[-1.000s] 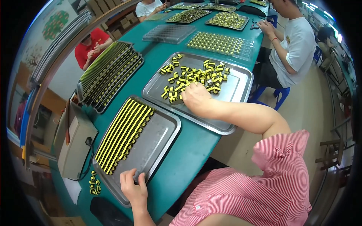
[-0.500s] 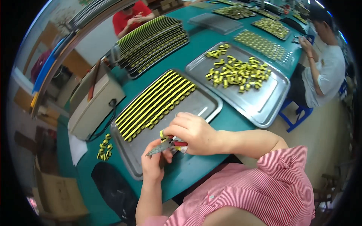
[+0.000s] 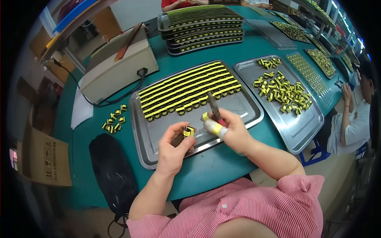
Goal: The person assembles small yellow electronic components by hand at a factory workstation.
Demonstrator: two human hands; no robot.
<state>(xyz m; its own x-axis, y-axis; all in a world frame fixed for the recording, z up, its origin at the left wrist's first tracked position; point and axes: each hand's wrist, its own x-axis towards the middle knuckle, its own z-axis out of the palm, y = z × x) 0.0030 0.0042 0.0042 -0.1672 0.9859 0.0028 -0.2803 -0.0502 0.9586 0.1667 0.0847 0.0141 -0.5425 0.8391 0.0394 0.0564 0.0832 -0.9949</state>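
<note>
Over a metal tray (image 3: 158,146), our left hand (image 3: 171,148) pinches a small yellow-and-black part (image 3: 188,131) at its fingertips; our right hand (image 3: 234,133) grips a pen-like tool (image 3: 214,109) just beside it.

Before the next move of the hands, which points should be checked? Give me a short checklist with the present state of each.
1. Left hand has a firm pinch on the small yellow part: ok, it sits between the fingertips.
2. Right hand holds the tool: ok, the dark tip points up and away from the part.
3. Free space on the near tray in front of the rows: ok, bare metal shows.
4. Loose parts within reach on the right tray: ok.
5. Part's pins straight: cannot tell, too small.
</note>
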